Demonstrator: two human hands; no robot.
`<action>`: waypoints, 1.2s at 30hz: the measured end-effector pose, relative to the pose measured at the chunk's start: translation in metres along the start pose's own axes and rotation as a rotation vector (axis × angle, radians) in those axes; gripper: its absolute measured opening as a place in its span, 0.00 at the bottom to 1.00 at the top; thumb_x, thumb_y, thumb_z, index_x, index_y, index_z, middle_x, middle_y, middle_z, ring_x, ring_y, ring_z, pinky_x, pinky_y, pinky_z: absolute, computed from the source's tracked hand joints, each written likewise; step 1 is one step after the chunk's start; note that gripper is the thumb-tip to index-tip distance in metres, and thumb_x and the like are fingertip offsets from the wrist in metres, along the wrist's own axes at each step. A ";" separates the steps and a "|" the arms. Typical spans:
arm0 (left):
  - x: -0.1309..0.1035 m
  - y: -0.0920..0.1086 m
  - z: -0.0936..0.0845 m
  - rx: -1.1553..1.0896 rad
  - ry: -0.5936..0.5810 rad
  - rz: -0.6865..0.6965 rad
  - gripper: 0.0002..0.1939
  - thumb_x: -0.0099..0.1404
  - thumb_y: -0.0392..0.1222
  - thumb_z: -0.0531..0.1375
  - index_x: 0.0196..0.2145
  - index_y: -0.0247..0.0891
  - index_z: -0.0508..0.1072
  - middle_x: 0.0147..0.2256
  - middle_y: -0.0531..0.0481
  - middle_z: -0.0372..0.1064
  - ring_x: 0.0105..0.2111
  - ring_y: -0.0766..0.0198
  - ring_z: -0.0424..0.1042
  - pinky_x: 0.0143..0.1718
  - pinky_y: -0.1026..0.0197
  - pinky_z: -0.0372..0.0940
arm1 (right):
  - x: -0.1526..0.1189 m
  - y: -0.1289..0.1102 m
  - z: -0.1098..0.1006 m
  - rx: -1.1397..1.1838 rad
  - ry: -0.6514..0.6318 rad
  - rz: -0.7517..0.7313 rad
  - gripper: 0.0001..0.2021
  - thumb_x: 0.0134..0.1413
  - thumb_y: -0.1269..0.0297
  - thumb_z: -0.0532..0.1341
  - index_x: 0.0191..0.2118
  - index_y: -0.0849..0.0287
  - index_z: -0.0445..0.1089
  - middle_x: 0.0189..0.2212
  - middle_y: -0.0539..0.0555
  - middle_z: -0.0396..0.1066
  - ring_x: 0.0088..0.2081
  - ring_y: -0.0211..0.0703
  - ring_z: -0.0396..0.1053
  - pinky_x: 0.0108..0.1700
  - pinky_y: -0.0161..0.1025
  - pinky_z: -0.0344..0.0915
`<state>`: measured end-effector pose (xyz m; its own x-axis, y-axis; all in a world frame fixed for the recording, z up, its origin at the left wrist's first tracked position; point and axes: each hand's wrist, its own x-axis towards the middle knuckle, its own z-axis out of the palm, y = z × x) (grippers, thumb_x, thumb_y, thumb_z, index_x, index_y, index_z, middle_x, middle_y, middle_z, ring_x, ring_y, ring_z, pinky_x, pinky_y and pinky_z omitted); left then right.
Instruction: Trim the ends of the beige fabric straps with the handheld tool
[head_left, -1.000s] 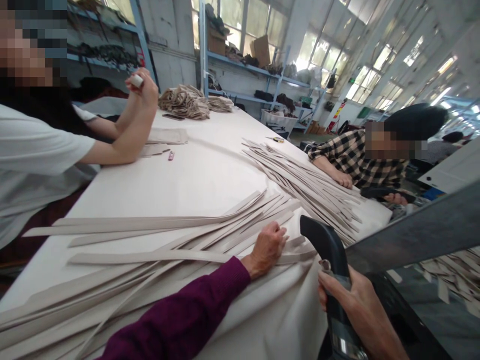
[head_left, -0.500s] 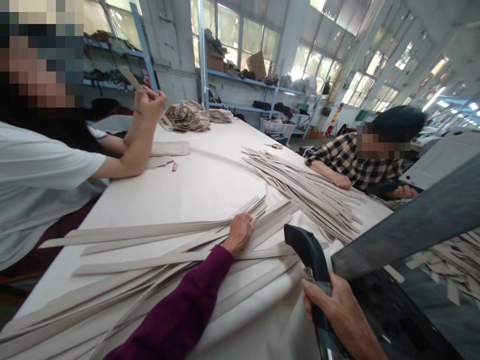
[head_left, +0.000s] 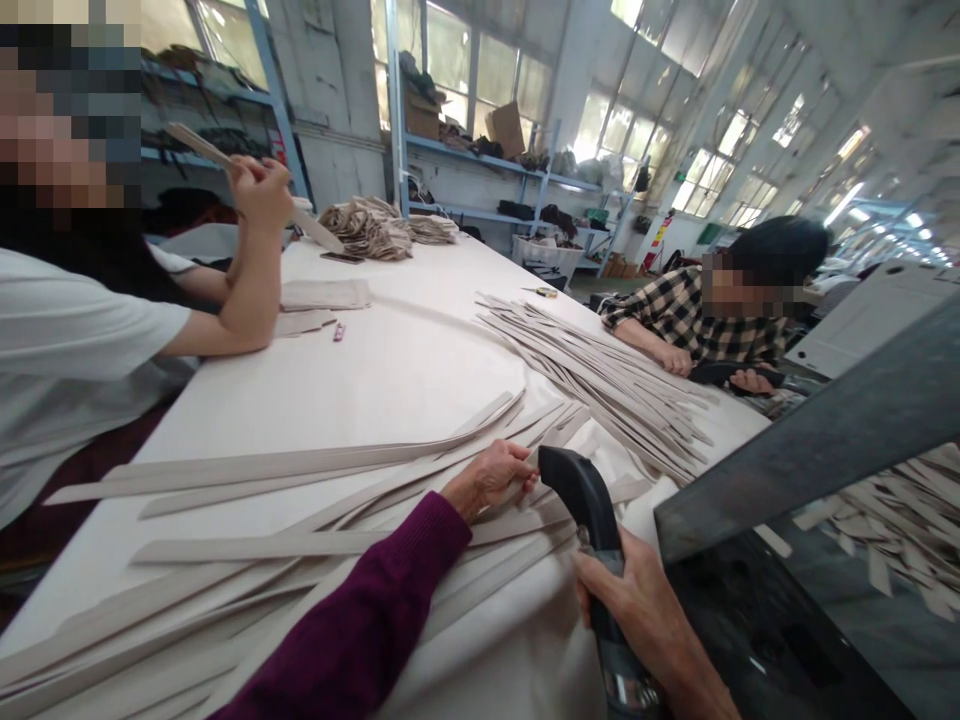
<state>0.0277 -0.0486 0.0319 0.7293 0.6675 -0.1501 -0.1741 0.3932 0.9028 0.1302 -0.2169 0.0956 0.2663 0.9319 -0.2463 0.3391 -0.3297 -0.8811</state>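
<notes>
Pinching strip (head_left: 533, 459) w/ L hand (head_left: 491, 477) just beside blk tool (head_left: 585, 490) gripped in R hand (head_left: 634, 585).

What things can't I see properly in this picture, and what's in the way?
All in the head view:
Right hand: some fingers are hidden behind the black tool.
Black tool: its low end is cut off by the bottom edge.
Pale strips: some run past the left edge; the purple sleeve covers parts.
Pink thing: any markings are too small to read.
</notes>
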 end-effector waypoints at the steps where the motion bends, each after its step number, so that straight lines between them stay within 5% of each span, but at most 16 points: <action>1: -0.001 0.000 0.001 -0.012 -0.016 -0.004 0.04 0.40 0.30 0.62 0.18 0.27 0.69 0.18 0.51 0.61 0.17 0.75 0.57 0.17 0.70 0.51 | 0.003 -0.001 -0.001 0.005 0.001 0.001 0.07 0.49 0.62 0.55 0.27 0.58 0.57 0.12 0.44 0.63 0.15 0.36 0.62 0.17 0.31 0.60; 8: -0.004 -0.002 -0.001 -0.084 -0.126 -0.069 0.16 0.43 0.36 0.65 0.32 0.25 0.73 0.20 0.52 0.62 0.16 0.77 0.57 0.18 0.71 0.51 | 0.009 -0.008 -0.014 -0.002 0.106 0.003 0.09 0.47 0.60 0.56 0.25 0.59 0.59 0.12 0.46 0.64 0.15 0.36 0.61 0.18 0.32 0.59; 14: -0.004 -0.004 0.000 0.012 -0.136 0.020 0.10 0.45 0.37 0.64 0.23 0.25 0.72 0.20 0.51 0.62 0.17 0.76 0.58 0.18 0.70 0.50 | -0.001 -0.004 -0.015 0.015 0.009 0.032 0.08 0.48 0.61 0.55 0.25 0.59 0.59 0.13 0.45 0.64 0.15 0.35 0.62 0.18 0.31 0.59; 19: -0.008 -0.003 0.005 0.068 -0.201 -0.003 0.14 0.48 0.40 0.63 0.29 0.25 0.73 0.18 0.53 0.60 0.16 0.76 0.56 0.17 0.70 0.49 | 0.012 -0.009 -0.023 -0.025 0.100 0.009 0.09 0.47 0.60 0.56 0.25 0.59 0.59 0.13 0.46 0.64 0.15 0.36 0.61 0.18 0.31 0.59; 25: -0.005 -0.004 0.003 0.069 -0.185 0.009 0.14 0.47 0.41 0.64 0.28 0.26 0.73 0.21 0.51 0.63 0.18 0.76 0.57 0.19 0.70 0.50 | 0.000 -0.003 -0.022 -0.011 0.038 0.049 0.10 0.48 0.59 0.55 0.24 0.59 0.59 0.12 0.45 0.63 0.15 0.35 0.60 0.17 0.30 0.57; 30: -0.013 -0.002 0.010 0.174 -0.305 0.019 0.15 0.52 0.45 0.60 0.29 0.27 0.72 0.20 0.50 0.63 0.17 0.76 0.56 0.19 0.70 0.50 | 0.016 -0.002 -0.029 0.000 0.125 0.016 0.10 0.46 0.59 0.57 0.24 0.59 0.59 0.13 0.46 0.64 0.16 0.36 0.62 0.18 0.31 0.59; 36: -0.016 -0.002 0.022 0.317 -0.115 0.076 0.23 0.59 0.53 0.49 0.28 0.27 0.70 0.18 0.54 0.57 0.15 0.75 0.49 0.17 0.68 0.46 | -0.003 0.004 -0.042 0.015 0.208 0.065 0.11 0.46 0.56 0.57 0.25 0.59 0.59 0.13 0.46 0.63 0.15 0.36 0.61 0.17 0.31 0.59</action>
<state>0.0310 -0.0737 0.0416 0.7952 0.6045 -0.0474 -0.0300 0.1174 0.9926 0.1687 -0.2276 0.1096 0.4678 0.8571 -0.2158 0.3024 -0.3846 -0.8721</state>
